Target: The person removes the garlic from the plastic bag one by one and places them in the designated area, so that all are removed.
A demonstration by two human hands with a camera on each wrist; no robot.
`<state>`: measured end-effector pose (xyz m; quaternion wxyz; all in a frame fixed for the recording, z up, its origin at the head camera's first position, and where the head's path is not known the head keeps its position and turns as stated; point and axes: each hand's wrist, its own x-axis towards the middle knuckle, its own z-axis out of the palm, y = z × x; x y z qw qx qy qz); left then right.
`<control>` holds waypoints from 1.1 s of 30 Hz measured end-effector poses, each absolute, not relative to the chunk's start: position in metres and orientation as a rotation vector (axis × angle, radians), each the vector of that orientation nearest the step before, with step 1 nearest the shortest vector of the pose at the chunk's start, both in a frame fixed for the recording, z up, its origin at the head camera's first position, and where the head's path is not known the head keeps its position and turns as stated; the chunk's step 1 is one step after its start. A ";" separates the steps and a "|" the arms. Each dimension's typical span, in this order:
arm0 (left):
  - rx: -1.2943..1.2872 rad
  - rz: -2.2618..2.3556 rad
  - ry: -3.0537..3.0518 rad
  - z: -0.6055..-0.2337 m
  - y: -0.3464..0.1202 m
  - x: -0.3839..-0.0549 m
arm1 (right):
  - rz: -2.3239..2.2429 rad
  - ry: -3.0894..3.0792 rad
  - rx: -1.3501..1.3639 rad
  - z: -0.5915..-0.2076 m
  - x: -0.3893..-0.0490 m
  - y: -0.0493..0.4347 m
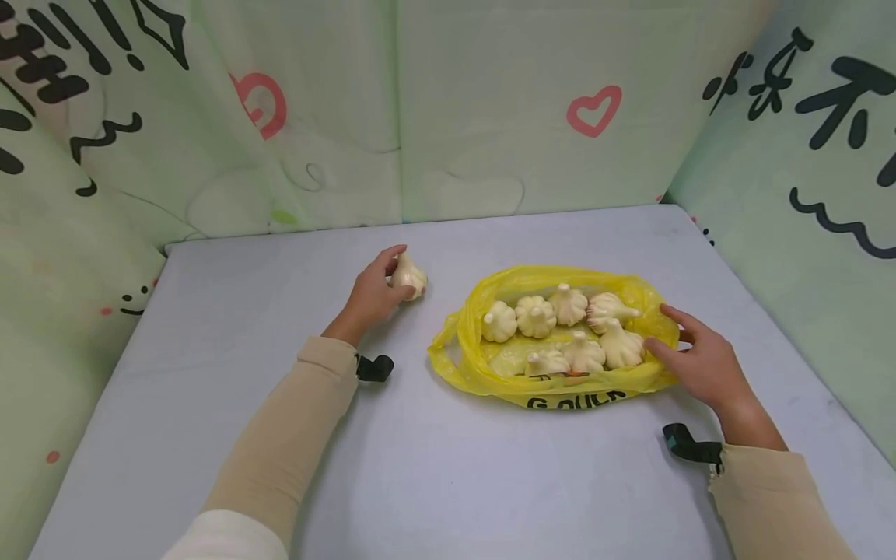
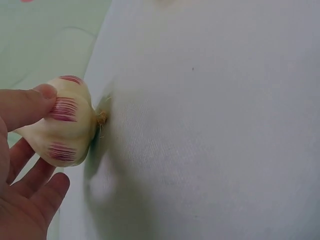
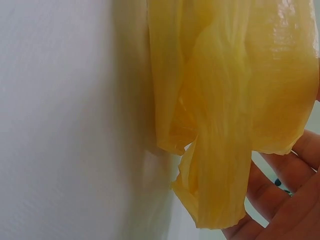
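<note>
My left hand (image 1: 371, 298) grips a garlic bulb (image 1: 409, 278) by its sides, left of the bag. In the left wrist view the garlic bulb (image 2: 67, 122) shows purple streaks, and its root end faces the white tabletop, close to it. A yellow plastic bag (image 1: 553, 278) lies with its mouth spread wide. Inside are several more garlic bulbs (image 1: 536, 316), in two loose rows. My right hand (image 1: 707, 365) holds the bag's right edge, thumb over the rim and fingers outside. The right wrist view shows the yellow bag's hanging folds (image 3: 225, 125) in front of those fingers.
The white table (image 1: 490, 482) runs back to a pale green printed curtain (image 1: 476, 155), which also rises along both sides. One bag handle loop (image 1: 442, 354) lies on the table at the bag's left end. Small black cameras (image 1: 374, 368) are strapped to both wrists.
</note>
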<state>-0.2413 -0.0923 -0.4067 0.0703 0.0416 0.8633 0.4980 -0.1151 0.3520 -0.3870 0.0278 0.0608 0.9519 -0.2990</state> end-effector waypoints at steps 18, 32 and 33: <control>0.175 1.377 2.683 -0.409 -0.096 -0.244 | -0.934 2.926 0.187 -0.388 -0.115 0.353; 0.061 1.467 2.632 -0.406 -0.093 -0.240 | -0.942 2.925 0.195 -0.385 -0.114 0.350; 0.057 1.469 2.638 -0.406 -0.093 -0.240 | -0.940 2.925 0.195 -0.385 -0.114 0.350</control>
